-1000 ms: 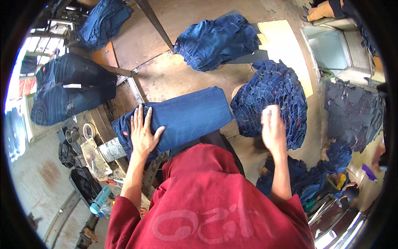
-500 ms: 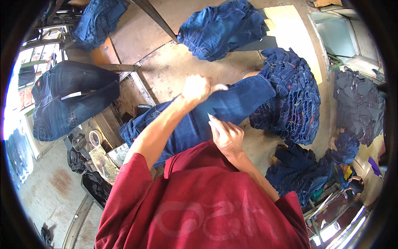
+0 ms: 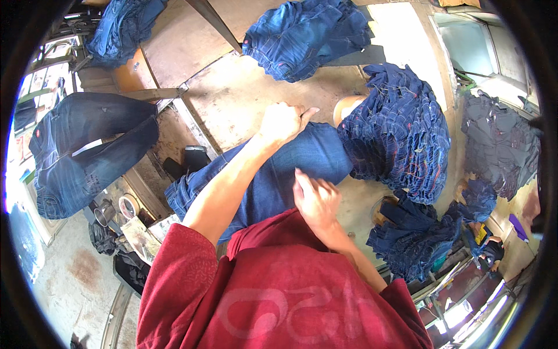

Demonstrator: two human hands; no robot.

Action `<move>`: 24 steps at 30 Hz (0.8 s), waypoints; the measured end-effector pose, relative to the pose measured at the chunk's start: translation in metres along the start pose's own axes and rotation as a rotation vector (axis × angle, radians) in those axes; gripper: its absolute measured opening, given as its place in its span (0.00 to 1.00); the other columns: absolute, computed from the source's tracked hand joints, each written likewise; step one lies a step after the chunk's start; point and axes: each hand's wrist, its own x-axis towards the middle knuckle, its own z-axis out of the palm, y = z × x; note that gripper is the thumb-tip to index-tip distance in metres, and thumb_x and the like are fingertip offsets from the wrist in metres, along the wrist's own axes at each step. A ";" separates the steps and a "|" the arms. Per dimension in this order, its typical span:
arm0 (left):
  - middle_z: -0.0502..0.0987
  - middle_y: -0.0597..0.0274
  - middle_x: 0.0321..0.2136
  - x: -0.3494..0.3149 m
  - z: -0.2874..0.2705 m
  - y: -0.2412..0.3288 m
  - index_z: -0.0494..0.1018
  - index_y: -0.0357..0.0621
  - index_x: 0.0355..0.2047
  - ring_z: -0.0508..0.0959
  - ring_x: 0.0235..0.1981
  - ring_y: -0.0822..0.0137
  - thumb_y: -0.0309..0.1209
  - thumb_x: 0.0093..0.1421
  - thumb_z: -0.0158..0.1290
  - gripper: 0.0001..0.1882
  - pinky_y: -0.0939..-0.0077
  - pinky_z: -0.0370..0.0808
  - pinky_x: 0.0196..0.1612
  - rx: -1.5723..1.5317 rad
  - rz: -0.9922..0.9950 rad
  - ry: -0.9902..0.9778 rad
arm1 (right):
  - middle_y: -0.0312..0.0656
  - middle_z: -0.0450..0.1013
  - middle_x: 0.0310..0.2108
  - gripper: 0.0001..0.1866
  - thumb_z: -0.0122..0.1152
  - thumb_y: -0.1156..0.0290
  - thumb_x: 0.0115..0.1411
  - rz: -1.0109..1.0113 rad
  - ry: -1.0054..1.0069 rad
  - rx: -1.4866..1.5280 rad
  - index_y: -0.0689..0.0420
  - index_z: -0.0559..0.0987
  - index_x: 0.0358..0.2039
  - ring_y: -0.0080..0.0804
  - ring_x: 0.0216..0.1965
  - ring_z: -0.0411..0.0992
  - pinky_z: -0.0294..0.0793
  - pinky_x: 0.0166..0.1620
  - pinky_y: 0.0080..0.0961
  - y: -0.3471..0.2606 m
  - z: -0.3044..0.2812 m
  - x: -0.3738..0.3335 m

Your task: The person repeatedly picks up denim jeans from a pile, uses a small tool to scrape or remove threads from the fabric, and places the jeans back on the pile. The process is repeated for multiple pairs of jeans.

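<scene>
A pair of blue jeans (image 3: 261,180) stretches across in front of me, its right end a rounded edge just short of a tall stack of folded jeans (image 3: 401,134). My left hand (image 3: 283,122) is closed at the far edge of the cloth, thumb pointing right. At the near edge my right hand (image 3: 317,200) has its fingers curled and its thumb against the denim. The waist end lies to the left, partly hidden under my left forearm. What is beneath the jeans cannot be seen.
Dark jeans (image 3: 96,145) hang at the left. More blue jeans (image 3: 305,38) lie at the far side, with crumpled denim (image 3: 410,238) at the near right. A tape roll (image 3: 128,206) sits at lower left; black garments (image 3: 500,145) are piled far right. A person (image 3: 493,253) shows at lower right.
The right end of the jeans has drawn back leftward, away from the stack, and looks shorter. Both hands stay at the cloth's edges. The whole view has shifted slightly.
</scene>
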 end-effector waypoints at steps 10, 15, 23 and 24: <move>0.78 0.49 0.13 -0.001 0.001 0.001 0.83 0.46 0.20 0.82 0.16 0.49 0.49 0.71 0.59 0.26 0.58 0.80 0.23 -0.003 -0.070 -0.021 | 0.35 0.82 0.25 0.09 0.72 0.75 0.61 0.007 0.081 0.125 0.55 0.88 0.42 0.31 0.20 0.78 0.78 0.25 0.29 0.003 0.006 0.016; 0.79 0.48 0.14 -0.001 0.001 0.001 0.84 0.46 0.20 0.83 0.16 0.50 0.49 0.71 0.59 0.26 0.58 0.80 0.23 0.005 -0.078 -0.004 | 0.31 0.76 0.20 0.11 0.71 0.72 0.59 -0.020 0.148 -0.006 0.49 0.87 0.44 0.30 0.17 0.73 0.76 0.23 0.29 0.002 0.020 0.031; 0.78 0.48 0.13 -0.003 0.010 -0.002 0.84 0.47 0.20 0.83 0.16 0.50 0.50 0.72 0.58 0.27 0.57 0.80 0.22 0.000 -0.106 -0.021 | 0.36 0.81 0.24 0.15 0.74 0.76 0.58 -0.017 0.087 0.070 0.52 0.87 0.46 0.35 0.19 0.78 0.77 0.24 0.31 -0.001 -0.010 -0.008; 0.78 0.48 0.13 -0.003 0.011 -0.002 0.84 0.47 0.20 0.83 0.16 0.50 0.50 0.72 0.58 0.27 0.57 0.80 0.21 0.001 -0.111 -0.013 | 0.37 0.82 0.25 0.14 0.74 0.76 0.58 0.052 0.016 0.083 0.53 0.87 0.46 0.35 0.20 0.78 0.78 0.25 0.31 -0.001 -0.012 -0.009</move>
